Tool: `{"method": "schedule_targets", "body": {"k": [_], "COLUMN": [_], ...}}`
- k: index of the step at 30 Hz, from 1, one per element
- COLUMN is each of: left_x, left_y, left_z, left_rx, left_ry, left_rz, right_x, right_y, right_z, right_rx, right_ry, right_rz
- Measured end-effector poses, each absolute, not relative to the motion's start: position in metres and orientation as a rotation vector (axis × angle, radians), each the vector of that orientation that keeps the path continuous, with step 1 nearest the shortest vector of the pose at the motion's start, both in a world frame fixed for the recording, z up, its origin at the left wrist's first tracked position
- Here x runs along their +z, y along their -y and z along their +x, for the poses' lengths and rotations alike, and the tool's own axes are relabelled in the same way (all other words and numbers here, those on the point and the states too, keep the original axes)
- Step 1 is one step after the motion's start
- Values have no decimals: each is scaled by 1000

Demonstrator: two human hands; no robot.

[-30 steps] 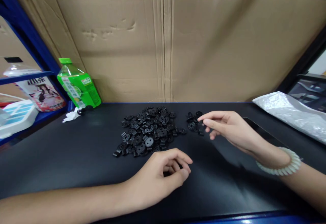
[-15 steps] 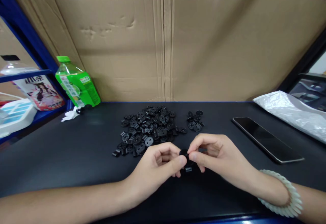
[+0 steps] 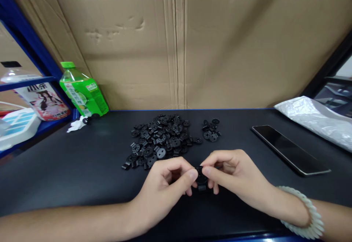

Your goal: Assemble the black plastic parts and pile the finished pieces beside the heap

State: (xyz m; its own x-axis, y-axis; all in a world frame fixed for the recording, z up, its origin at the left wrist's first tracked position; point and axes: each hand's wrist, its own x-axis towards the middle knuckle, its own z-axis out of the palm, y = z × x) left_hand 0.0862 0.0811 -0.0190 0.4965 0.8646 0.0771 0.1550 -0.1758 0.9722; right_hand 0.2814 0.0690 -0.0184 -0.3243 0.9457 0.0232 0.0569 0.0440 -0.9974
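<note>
A small round black plastic clip (image 3: 202,178) with a tab at its lower end is held between my two hands, above the front of the table. My left hand (image 3: 170,183) pinches its left edge between thumb and fingers. On its right edge, the thumb and forefinger of my right hand (image 3: 231,172) are closed as well. Beyond my hands lies a large pile of similar black clips (image 3: 162,139), many showing holes in their discs. To the right of that pile sits a smaller group of black clips (image 3: 211,131).
A phone (image 3: 288,150) lies at the right, with a silvery plastic bag (image 3: 316,119) behind it. At the back left stands a green bottle (image 3: 84,91), near a crumpled white tissue (image 3: 77,124). A cardboard wall (image 3: 132,51) closes off the black table's (image 3: 82,168) rear.
Both hands have shifted slightly down with the clip. My right fingers now sit on the clip's right edge, and more of its disc shows between my hands.
</note>
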Motion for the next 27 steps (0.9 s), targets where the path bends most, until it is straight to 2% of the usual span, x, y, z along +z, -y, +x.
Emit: {"method": "schedule_targets", "body": {"k": [19,27], "left_x": [-15,3], "left_y": [-82,-91], "left_z": [90,87], "left_rx": [761,823], "left_ry": [-847,-875], "left_rz": [1609,1742], "right_x": [-20,-20], "right_y": [-62,-66], "right_z": [281,279], "right_rx": [1198,1252], "right_ry": [1581,1559], "right_rz": [-1100,-1015]}}
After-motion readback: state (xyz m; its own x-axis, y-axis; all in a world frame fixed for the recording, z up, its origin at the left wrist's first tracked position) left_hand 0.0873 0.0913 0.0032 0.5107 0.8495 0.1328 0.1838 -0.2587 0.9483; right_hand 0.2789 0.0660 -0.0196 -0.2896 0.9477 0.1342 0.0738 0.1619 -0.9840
